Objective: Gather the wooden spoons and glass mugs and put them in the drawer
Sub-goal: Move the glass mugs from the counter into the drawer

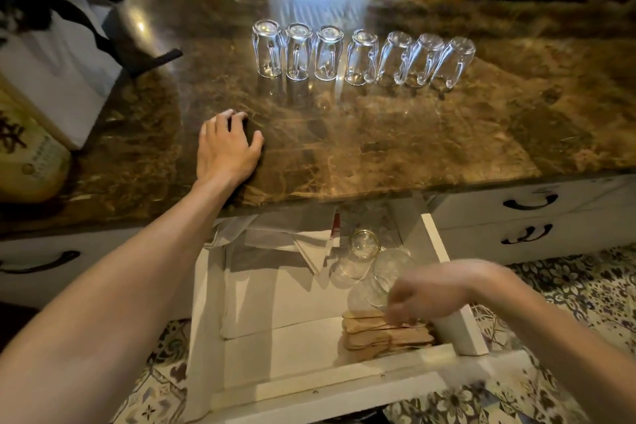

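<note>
The left hand [227,144] lies flat and empty on the marble counter [378,148]. The blurred right hand [426,293] reaches into the open drawer [275,348], seemingly grasping a glass mug [387,277]; wooden spoons [382,334] lie just below it, another mug [359,251] beyond. 7 inverted mugs [361,57] line the counter far beyond.

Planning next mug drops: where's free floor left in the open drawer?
Free: the drawer floor's left and centre, between its left wall, the folded napkins at the back and the wooden spoons at front right. Crowded: the right side, where the right hand holds a glass mug beside another mug.
</note>
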`<action>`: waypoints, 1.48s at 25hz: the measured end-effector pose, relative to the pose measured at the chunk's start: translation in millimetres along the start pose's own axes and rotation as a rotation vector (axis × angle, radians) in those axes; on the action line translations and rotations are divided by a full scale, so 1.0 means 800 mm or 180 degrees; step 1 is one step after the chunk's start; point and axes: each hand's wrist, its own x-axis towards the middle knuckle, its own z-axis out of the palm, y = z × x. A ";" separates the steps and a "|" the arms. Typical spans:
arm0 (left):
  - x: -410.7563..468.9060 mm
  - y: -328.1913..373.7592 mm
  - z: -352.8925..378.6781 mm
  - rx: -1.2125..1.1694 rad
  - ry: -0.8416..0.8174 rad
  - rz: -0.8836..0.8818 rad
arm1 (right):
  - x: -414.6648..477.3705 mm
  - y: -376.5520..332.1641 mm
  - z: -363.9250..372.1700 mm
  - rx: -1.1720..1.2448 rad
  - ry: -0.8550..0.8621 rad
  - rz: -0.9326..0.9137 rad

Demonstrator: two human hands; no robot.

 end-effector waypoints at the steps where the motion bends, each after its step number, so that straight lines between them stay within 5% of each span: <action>1: 0.001 0.000 0.000 -0.0007 -0.0009 -0.0002 | -0.010 -0.012 -0.025 0.0255 0.0364 -0.0192; 6: 0.013 0.000 -0.010 -0.0308 -0.0352 -0.0305 | 0.003 -0.050 -0.153 0.2207 0.2616 -0.1193; 10: 0.056 0.015 -0.029 -0.1530 -0.0326 -0.0744 | 0.049 -0.066 -0.246 0.3132 0.3345 -0.1526; 15: 0.098 0.050 -0.024 -0.2388 0.0199 -0.0954 | 0.113 -0.072 -0.304 0.3457 0.3751 -0.1343; 22: 0.141 0.065 0.015 -0.2931 0.0262 -0.1149 | 0.165 -0.076 -0.336 0.3507 0.4018 -0.1198; 37: 0.169 0.063 0.013 -0.2472 0.0398 -0.1084 | 0.167 -0.074 -0.361 0.2650 0.4447 -0.0767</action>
